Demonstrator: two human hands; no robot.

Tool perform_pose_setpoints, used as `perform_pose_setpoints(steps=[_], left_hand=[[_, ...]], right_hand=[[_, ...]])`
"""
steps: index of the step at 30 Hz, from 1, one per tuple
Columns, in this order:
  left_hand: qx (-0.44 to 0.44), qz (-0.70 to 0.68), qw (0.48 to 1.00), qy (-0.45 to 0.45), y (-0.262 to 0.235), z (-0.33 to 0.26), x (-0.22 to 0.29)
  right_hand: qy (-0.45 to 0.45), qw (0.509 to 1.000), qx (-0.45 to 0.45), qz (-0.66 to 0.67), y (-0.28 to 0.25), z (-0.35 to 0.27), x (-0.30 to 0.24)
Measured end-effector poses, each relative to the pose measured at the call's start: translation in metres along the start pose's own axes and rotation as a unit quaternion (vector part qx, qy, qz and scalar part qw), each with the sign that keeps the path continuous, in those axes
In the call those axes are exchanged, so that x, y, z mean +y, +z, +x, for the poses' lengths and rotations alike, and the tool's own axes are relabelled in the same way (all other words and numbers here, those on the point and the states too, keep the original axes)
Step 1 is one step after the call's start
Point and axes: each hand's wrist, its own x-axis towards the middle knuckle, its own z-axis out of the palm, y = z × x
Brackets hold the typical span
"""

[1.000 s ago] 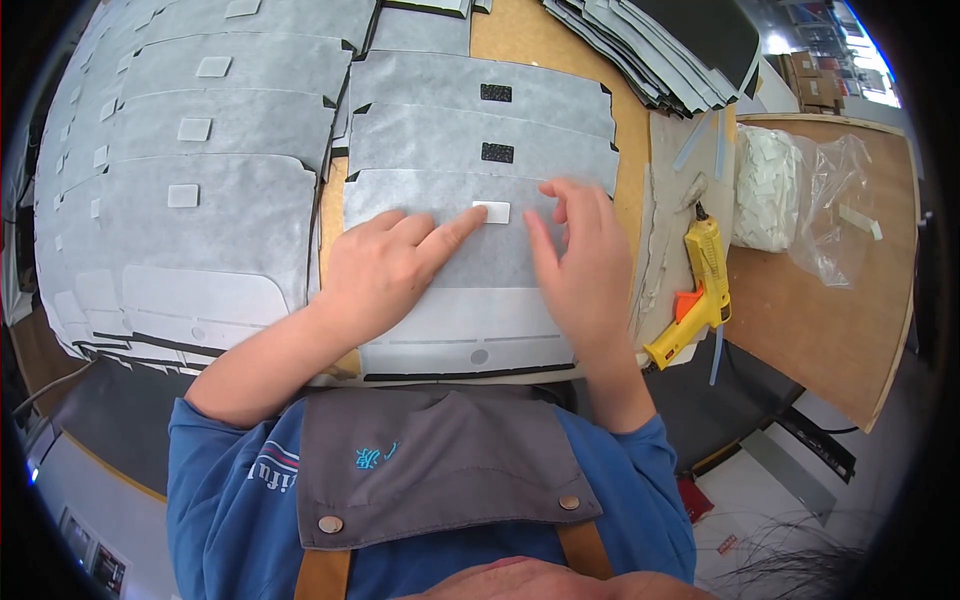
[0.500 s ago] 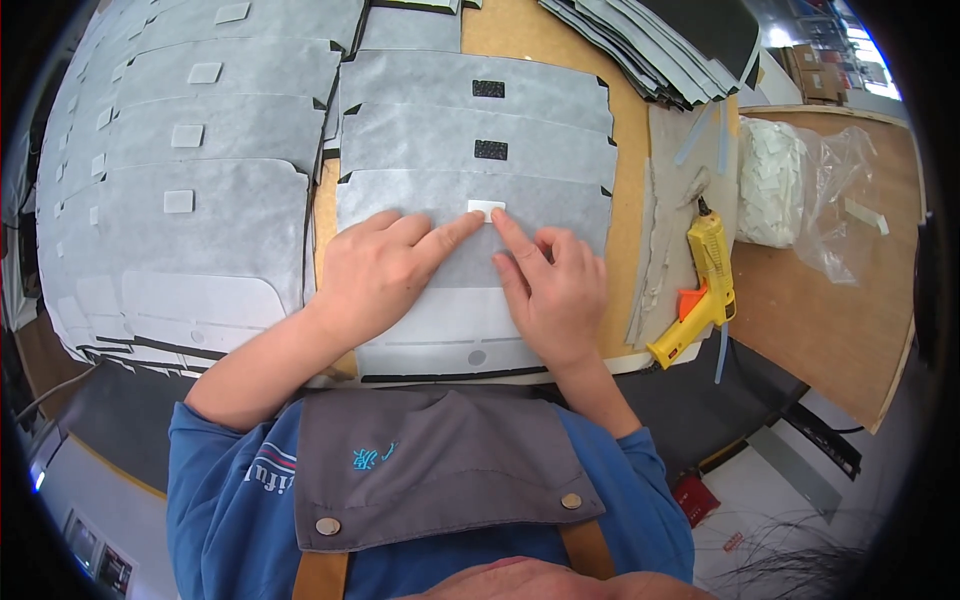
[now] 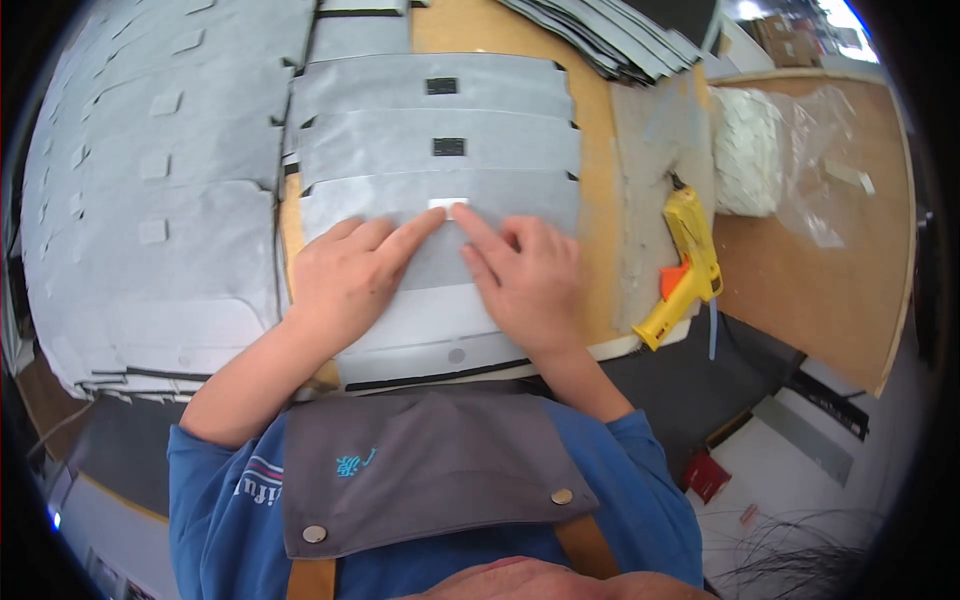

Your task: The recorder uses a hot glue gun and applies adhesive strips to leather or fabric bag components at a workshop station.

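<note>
A small white rectangular patch [image 3: 448,205] lies on the nearest of several overlapping grey felt-like sheets [image 3: 395,190]. The index fingertip of my left hand [image 3: 345,275] presses the patch's lower edge, its other fingers loosely bent over the sheet. From the other side, the index finger of my right hand [image 3: 530,280] touches the patch close beside it, thumb apart. Neither hand grips anything. Farther up the overlapping sheets, a black rough patch [image 3: 449,147] and another black patch [image 3: 441,86] sit in line with the white one.
More grey sheets [image 3: 215,140] with pale patches cover the left side. A yellow glue gun [image 3: 692,245] with an orange trigger rests at right. Beyond it, a clear bag of white pieces [image 3: 747,155] lies on a wooden board [image 3: 810,270]. Stacked sheets [image 3: 615,40] stand at back right.
The whole scene has shifted left and slightly up in the picture as the view turned. Both index fingers stay on the white patch, with little visible movement against it.
</note>
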Motion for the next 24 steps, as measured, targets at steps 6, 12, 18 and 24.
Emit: perform_pose_setpoints(steps=[6, 12, 18, 24], left_hand=[[0.002, 0.022, 1.0, 0.019, -0.001, 0.0, 0.0], [0.013, 0.016, 0.999, 0.036, -0.001, -0.001, 0.002], [0.036, -0.001, 0.999, 0.039, 0.0, -0.004, 0.001], [0.083, -0.092, 0.992, -0.007, -0.001, -0.003, -0.001]], right_hand=[[0.002, 0.999, 0.01, 0.031, 0.0, -0.001, -0.002], [-0.005, 0.997, 0.04, 0.061, -0.01, -0.008, 0.005], [0.202, 0.96, 0.192, 0.039, -0.056, -0.072, 0.066], [0.389, 0.901, 0.188, -0.029, -0.09, -0.117, 0.108]])
